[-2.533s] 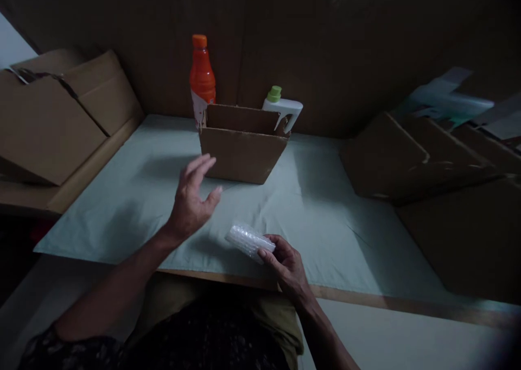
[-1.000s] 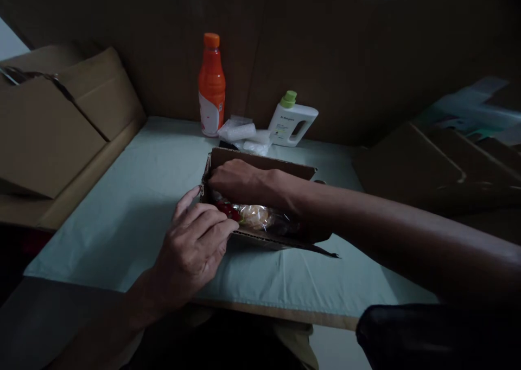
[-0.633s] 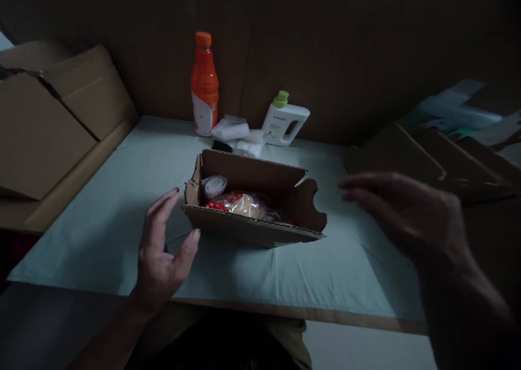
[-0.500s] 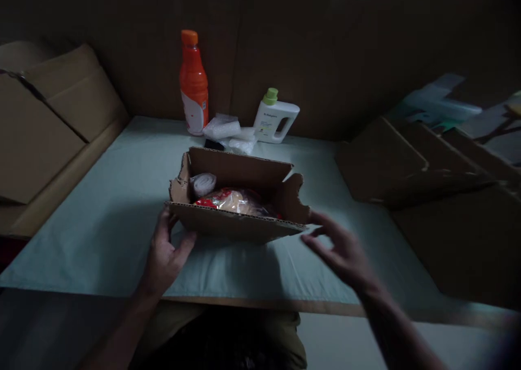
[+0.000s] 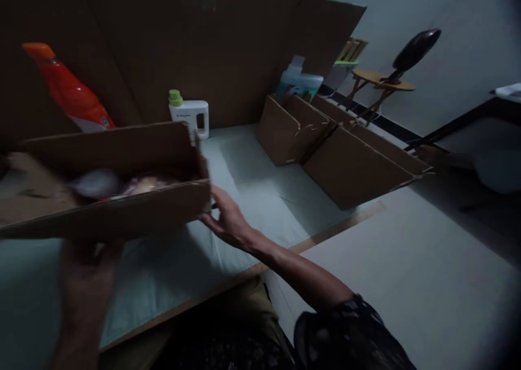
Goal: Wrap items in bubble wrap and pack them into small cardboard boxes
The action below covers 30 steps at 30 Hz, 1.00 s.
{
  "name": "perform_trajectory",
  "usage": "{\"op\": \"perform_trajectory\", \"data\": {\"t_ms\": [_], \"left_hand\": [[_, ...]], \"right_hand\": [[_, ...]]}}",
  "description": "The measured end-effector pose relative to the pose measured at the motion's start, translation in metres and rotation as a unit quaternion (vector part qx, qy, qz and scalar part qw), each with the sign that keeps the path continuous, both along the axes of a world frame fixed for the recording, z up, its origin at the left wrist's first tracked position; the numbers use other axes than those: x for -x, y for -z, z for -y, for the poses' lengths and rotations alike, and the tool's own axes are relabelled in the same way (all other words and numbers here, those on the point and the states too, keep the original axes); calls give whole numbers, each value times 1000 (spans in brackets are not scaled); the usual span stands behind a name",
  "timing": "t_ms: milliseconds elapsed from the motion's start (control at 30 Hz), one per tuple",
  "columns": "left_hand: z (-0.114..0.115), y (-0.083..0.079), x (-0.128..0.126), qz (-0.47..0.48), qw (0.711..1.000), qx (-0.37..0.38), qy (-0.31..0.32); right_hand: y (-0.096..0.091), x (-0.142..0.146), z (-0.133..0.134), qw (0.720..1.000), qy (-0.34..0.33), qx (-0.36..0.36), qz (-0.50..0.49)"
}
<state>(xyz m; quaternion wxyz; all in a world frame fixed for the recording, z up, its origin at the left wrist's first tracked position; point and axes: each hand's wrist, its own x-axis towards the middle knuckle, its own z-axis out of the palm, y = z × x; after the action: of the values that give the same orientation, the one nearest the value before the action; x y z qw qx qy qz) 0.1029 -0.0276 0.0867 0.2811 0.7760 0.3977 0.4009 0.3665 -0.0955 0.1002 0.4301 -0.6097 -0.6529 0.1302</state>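
Observation:
An open cardboard box (image 5: 122,212) is held up toward me at the left, over the cloth-covered table (image 5: 252,185). My left hand (image 5: 87,275), blurred, reaches under its front wall; its fingertips are hidden behind the cardboard. At the box's right end, my right hand (image 5: 230,218) grips the corner, thumb low and fingers on the side. Inside lie a whitish roll (image 5: 96,184) and a reddish packet (image 5: 144,184), both smeared by motion. An orange bottle (image 5: 83,99) shows behind the box, its base hidden. Just right of it stands a white jug with a green cap (image 5: 187,112).
Two cardboard boxes (image 5: 345,164) stand on the right of the table, with a blue-green bottle (image 5: 299,82) showing above the farther one. A tall cardboard panel (image 5: 228,44) lines the back. Beyond are a small wooden stool (image 5: 382,81) and a dark fan-like object (image 5: 417,50).
The view has swung to the right. The box has come up off the table, nearer to me. My right hand has closed on its right corner, and my left hand has moved underneath.

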Motion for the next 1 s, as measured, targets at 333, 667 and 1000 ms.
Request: {"op": "perform_trajectory", "data": {"t_ms": [333, 667, 1000], "left_hand": [[41, 26, -196, 155, 935, 222, 229], [47, 51, -350, 132, 895, 211, 370], [57, 63, -409, 71, 948, 160, 265]], "right_hand": [[20, -101, 180, 921, 386, 37, -36], [45, -153, 236, 856, 512, 15, -72], [80, -167, 239, 870, 481, -54, -91]]}}
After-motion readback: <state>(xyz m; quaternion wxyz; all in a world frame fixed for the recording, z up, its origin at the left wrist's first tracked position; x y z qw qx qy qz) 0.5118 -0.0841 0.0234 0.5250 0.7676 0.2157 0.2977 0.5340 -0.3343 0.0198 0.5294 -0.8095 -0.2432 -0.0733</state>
